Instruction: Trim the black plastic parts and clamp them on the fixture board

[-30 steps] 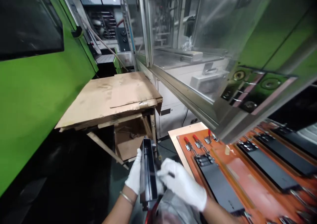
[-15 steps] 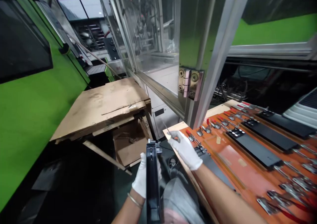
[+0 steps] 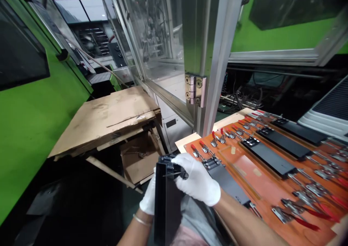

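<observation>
My left hand, in a white glove, is wrapped round a long black part held upright in front of my lap. My right hand, also gloved, is closed at the upper end of this part. A thin metal tool shows between its fingers and lies across the black part. The fingers of my left hand are partly hidden behind the part. To the right, an orange board carries similar black parts and metal toggle clamps with red handles.
A cardboard-covered table stands at the left, with an open cardboard box beneath. A metal-framed enclosure with a hinge rises ahead. A green machine fills the left side.
My right hand has moved left and down from the board's corner to the top of the black part, bringing the thin tool. The black part has turned, and the view has shifted right.
</observation>
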### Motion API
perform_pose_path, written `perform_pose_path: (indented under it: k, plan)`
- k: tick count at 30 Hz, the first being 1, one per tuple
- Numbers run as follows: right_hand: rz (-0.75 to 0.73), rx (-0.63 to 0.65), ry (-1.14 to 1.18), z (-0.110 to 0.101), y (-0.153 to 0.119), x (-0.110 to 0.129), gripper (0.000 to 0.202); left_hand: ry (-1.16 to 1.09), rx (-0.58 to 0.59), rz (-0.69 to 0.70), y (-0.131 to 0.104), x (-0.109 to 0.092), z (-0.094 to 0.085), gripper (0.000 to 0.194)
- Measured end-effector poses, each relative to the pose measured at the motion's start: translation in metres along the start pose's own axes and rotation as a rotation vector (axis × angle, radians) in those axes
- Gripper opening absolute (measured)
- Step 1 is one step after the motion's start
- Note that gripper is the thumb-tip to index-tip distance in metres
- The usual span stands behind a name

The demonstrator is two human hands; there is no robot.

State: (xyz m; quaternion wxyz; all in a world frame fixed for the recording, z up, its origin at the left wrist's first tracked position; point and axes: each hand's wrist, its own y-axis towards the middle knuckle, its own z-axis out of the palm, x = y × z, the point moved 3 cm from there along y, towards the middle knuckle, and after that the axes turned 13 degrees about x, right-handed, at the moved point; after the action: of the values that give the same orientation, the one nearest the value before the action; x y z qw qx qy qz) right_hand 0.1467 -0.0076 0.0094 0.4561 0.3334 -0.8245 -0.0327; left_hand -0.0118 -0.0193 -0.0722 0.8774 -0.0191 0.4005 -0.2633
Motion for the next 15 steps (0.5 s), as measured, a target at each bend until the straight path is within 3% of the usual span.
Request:
perform_pose_path:
  k: [3,6,8,11,13,15]
  plan:
    - [0.044,0.081,-0.194,-0.006,0.002,0.003,0.041,0.242,0.051,0.218,-0.015,-0.026,0.011,0.037]
    - [0.08,0.19,-0.358,0.001,0.008,0.003,0.039,0.613,0.1,0.193,-0.018,-0.036,0.023,0.016]
    - [0.072,0.244,-0.394,0.01,0.012,0.003,0.033,0.748,0.052,0.182,-0.011,-0.036,0.025,0.008]
    - [0.144,0.164,-0.322,0.017,0.015,-0.002,0.028,0.817,-0.059,0.221,-0.001,-0.031,0.017,0.004]
    - [0.242,0.078,-0.211,0.021,0.012,-0.007,0.022,0.78,-0.116,0.254,0.002,-0.029,0.01,0.011]
    - [0.315,0.074,-0.096,0.027,0.007,-0.012,0.022,0.689,-0.177,0.295,0.001,-0.029,0.003,0.019]
